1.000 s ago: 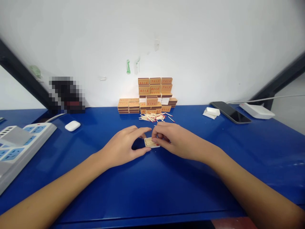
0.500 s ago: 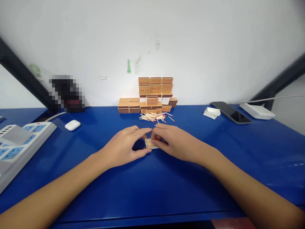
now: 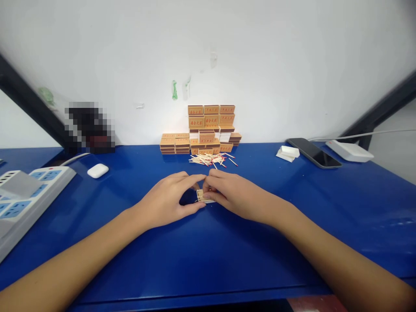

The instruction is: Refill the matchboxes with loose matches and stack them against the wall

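Observation:
A small white matchbox tray (image 3: pixel 210 202) lies on the blue table between my hands, with wooden matches (image 3: pixel 199 196) lying lengthwise in it. My left hand (image 3: pixel 167 197) curves around the tray's left end, thumb on the near side and fingers on the far side. Over the tray's right part, my right hand (image 3: pixel 235 193) has its thumb and fingertips closed on the matches, hiding that end. Just beyond the hands is a loose heap of red-tipped matches (image 3: pixel 204 159).
Stacked matchboxes (image 3: pixel 211 120) stand against the wall behind the heap, with lower stacks (image 3: pixel 174 144) to their left. Rightward lie white folded pieces (image 3: pixel 287 153), a phone (image 3: pixel 313 153) and a white box (image 3: pixel 350 151). Leftward are an earbud case (image 3: pixel 98 170) and a power strip (image 3: pixel 55 190).
My right hand has shifted slightly left over the tray, its fingertips covering more of the matches. The left hand keeps its place around the tray's end. The whole view has moved very slightly.

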`<state>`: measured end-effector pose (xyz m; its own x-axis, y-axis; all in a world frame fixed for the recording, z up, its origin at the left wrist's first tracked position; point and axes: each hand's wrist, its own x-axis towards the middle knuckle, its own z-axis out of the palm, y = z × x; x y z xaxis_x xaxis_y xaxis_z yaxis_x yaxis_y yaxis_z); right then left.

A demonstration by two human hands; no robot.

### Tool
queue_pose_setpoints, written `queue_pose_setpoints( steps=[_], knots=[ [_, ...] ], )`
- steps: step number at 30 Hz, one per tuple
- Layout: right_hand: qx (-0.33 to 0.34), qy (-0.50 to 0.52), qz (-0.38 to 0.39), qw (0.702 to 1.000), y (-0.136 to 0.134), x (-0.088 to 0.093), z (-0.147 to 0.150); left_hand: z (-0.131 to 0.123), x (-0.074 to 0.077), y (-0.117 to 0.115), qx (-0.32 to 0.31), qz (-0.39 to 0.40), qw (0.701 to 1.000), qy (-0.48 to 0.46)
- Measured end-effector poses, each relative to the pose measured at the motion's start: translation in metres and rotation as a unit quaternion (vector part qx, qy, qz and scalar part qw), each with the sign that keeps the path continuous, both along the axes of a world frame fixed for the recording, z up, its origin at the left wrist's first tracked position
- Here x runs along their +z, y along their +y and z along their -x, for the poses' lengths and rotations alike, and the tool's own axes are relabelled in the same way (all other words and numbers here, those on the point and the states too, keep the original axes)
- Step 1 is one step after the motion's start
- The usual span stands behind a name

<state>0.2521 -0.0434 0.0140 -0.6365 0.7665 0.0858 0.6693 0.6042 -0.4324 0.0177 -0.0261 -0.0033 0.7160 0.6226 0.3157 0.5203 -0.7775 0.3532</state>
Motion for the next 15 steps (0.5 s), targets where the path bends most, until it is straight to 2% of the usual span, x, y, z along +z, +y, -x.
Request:
queue_pose_setpoints(
  steps=[6,15],
  knots=[
    [0.004,0.004,0.014,1.000,0.0004,0.0029,-0.0018,0.0002,-0.0001,0.0007,-0.002,-0.001,1.000,0.000],
    [-0.008,0.042,0.007,0.999,-0.0006,-0.0046,0.0038,-0.0008,0.0011,-0.0001,-0.003,0.003,1.000,-0.001]
  ],
)
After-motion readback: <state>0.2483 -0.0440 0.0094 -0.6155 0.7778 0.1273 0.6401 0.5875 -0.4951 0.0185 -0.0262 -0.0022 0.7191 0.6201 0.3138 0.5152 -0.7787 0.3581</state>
